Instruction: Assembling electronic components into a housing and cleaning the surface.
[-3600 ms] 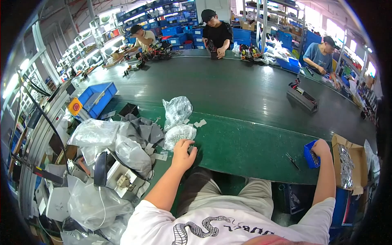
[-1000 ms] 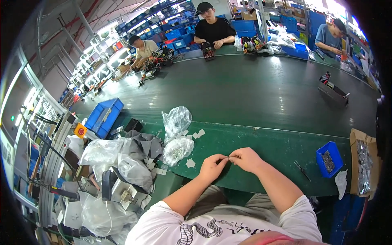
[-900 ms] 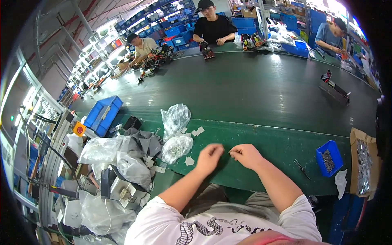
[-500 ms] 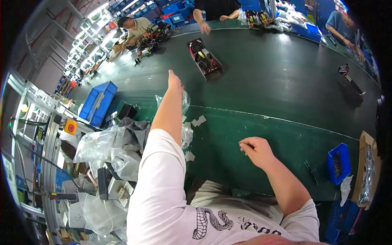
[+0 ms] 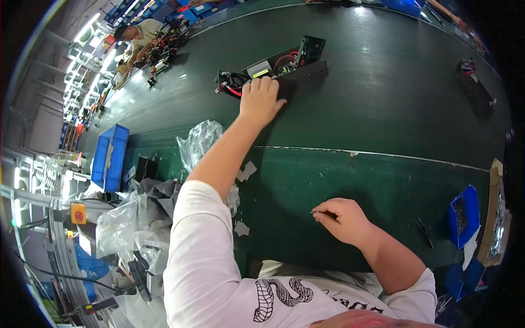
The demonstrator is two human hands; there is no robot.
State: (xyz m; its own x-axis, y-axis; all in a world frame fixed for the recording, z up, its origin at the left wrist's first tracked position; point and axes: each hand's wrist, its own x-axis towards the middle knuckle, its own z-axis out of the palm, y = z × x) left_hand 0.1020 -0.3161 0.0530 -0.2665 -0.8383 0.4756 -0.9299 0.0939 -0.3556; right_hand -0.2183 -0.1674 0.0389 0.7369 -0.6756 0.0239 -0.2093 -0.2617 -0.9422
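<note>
I have the left hand point(image 5: 261, 101) out over the dark conveyor belt point(image 5: 377, 98), its fingers lying over the near wall of a long, black, open-topped housing point(image 5: 313, 72) and its thumb spread off to the right. Whether that hand grips the wall or only rests against it, I cannot tell. The housing lies aslant on the belt, with red and black wires, a silvery box with a yellow label point(image 5: 259, 69) and a green circuit board inside, and a black panel point(image 5: 311, 50) standing up at its right end.

My right hand point(image 5: 343, 220) is above the green, flat surface point(image 5: 295, 183), thumb and forefinger pinching a tiny, thin piece point(image 5: 314, 212) too small to make out. To its right lie a slim, dark, pen-like tool point(image 5: 424, 233) and, beyond that, a blue plastic bin point(image 5: 472, 208) of small metal parts. White paper scraps point(image 5: 248, 171) and a crumpled clear plastic bag point(image 5: 198, 143) sit near the left forearm.
</note>
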